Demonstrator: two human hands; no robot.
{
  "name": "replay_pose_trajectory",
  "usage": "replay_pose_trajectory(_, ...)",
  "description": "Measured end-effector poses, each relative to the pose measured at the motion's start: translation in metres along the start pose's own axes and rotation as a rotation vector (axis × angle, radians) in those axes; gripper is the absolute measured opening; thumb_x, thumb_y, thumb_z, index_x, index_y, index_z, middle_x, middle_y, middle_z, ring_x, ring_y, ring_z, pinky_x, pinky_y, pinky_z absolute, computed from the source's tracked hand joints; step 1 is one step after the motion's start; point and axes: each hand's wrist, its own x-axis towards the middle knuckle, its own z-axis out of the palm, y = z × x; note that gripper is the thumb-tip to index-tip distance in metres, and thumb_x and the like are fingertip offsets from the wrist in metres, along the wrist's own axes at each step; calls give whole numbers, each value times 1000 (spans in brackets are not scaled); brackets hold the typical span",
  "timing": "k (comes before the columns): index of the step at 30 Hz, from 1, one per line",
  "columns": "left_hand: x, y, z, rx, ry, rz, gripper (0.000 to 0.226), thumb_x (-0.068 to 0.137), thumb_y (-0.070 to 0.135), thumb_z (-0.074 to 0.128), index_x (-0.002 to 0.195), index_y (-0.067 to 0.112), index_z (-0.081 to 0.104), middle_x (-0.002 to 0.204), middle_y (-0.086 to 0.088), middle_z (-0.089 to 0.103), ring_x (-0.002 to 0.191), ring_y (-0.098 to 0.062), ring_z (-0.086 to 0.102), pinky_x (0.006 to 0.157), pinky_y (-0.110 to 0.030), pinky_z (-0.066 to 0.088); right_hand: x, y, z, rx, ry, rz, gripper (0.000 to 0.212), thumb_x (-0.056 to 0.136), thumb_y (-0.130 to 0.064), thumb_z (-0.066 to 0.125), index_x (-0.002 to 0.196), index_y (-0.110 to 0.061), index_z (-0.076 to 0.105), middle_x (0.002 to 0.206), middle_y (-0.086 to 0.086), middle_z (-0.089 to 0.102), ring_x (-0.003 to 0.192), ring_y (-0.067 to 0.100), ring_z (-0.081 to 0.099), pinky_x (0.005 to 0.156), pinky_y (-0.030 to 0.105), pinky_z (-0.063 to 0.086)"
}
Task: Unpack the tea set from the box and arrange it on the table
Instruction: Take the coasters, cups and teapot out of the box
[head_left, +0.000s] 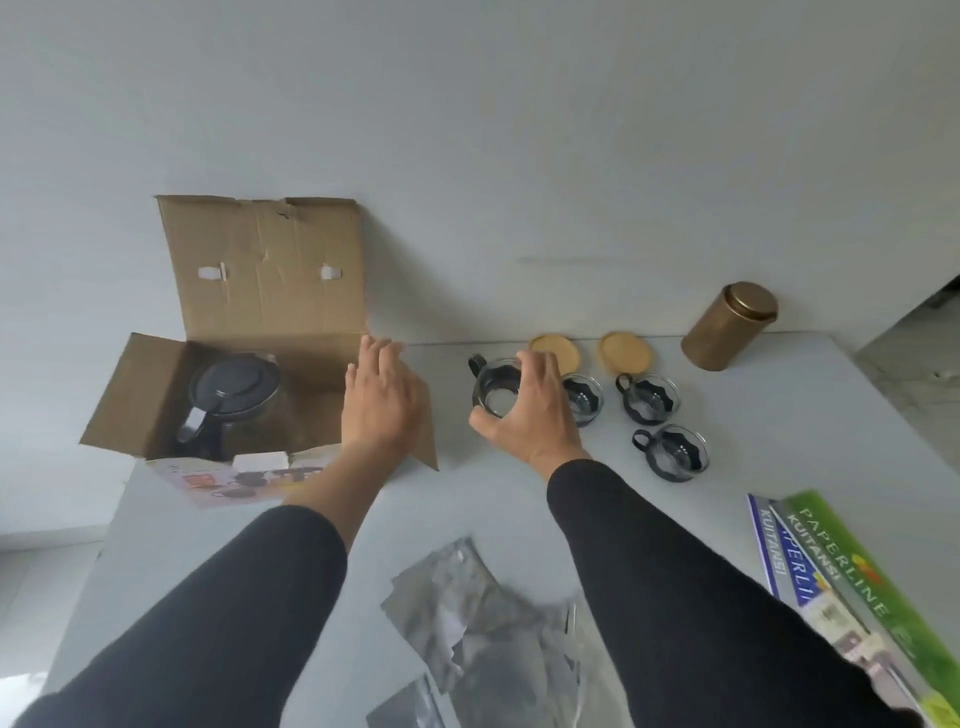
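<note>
From the head view we take the open brown cardboard box as our landmark on the pale bench. Inside it the dark-lidded glass teapot stands upright, handle toward us. Our left hand, fingers straight, rests on the box's right flap. Just right of the box, our right hand curls its grip round a black-handled glass cup, upright, handle pointing boxward.
</note>
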Motion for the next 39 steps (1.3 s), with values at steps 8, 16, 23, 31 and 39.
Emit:
replay_pose_trajectory(8,-54,50,117,196,-466,-70,61,100,32,38,151,9,13,160,-5,8,148,-22,-3,121,-40,9,-39,124,-23,-58,-171,120,67,70,-43,72,119,-8,43,117,7,45,106,22,49,87,28,44)
replay_pose_trajectory(16,-68,56,159,302,-604,-170,74,94,31,54,150,9,11,160,-5,0,148,-22,1,119,-39,17,-39,169,-20,-9,-256,138,79,71,-39,75,131,-5,39,125,11,45,117,24,46,96,29,39)
replay_pose_trajectory(23,-62,60,160,320,-615,-194,75,93,29,58,150,12,12,160,-1,-1,148,-18,2,115,-37,23,-37,175,-13,-6,-287,108,86,71,-40,75,138,-5,35,128,11,44,119,25,44,98,29,38)
replay_pose_trajectory(31,-57,61,146,264,-634,-225,65,95,31,52,149,13,20,158,1,14,139,-27,32,109,-37,33,-33,171,-22,-180,-208,-40,85,76,-56,61,140,-7,35,129,10,45,119,25,44,99,37,42)
replay_pose_trajectory(39,-34,52,66,169,-345,-122,42,99,22,41,140,16,38,144,-3,41,126,-28,46,98,-38,40,1,95,-23,-163,91,-227,42,80,-36,44,96,-1,62,89,16,59,79,34,59,65,39,52)
